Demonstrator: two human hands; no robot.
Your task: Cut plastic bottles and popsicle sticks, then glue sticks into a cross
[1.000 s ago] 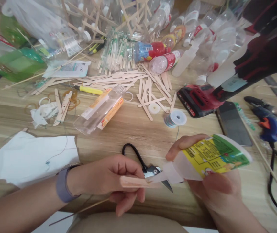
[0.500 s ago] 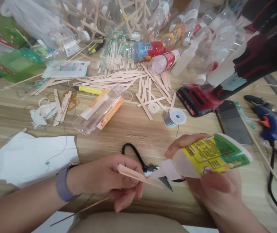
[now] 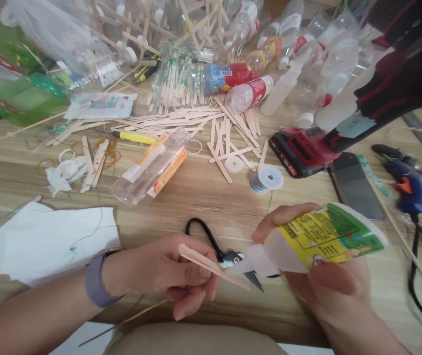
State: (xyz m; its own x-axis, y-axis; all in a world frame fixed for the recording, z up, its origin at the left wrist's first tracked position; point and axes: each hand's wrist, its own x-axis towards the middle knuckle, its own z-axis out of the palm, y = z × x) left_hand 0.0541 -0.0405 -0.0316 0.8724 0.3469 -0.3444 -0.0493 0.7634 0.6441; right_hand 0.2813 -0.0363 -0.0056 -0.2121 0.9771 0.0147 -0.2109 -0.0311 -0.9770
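Note:
Pinched in my left hand (image 3: 176,273) is a wooden craft stick (image 3: 211,265), tilted down to the right. My right hand (image 3: 329,286) is wrapped round a glue bottle (image 3: 318,241) with a yellow and green label, tipped so its nozzle points left. The nozzle tip meets the stick, or sits just over it, near my left fingertips. Whether glue is coming out is too small to tell. Beneath the nozzle and stick lie black-handled scissors (image 3: 233,257) on the table, partly hidden by my hands and the bottle.
An orange-labelled bottle (image 3: 152,170) lies ahead, with loose craft sticks (image 3: 181,118) behind it. A thread spool (image 3: 266,179), a cordless drill (image 3: 307,148), a phone (image 3: 357,185) and a glue gun (image 3: 414,187) are to the right. White tissue (image 3: 48,241) lies left. Plastic bottles crowd the back.
The stick in my left hand has tilted slightly. The glue bottle has shifted a tiny bit, its nozzle still at the stick. Everything else looks the same.

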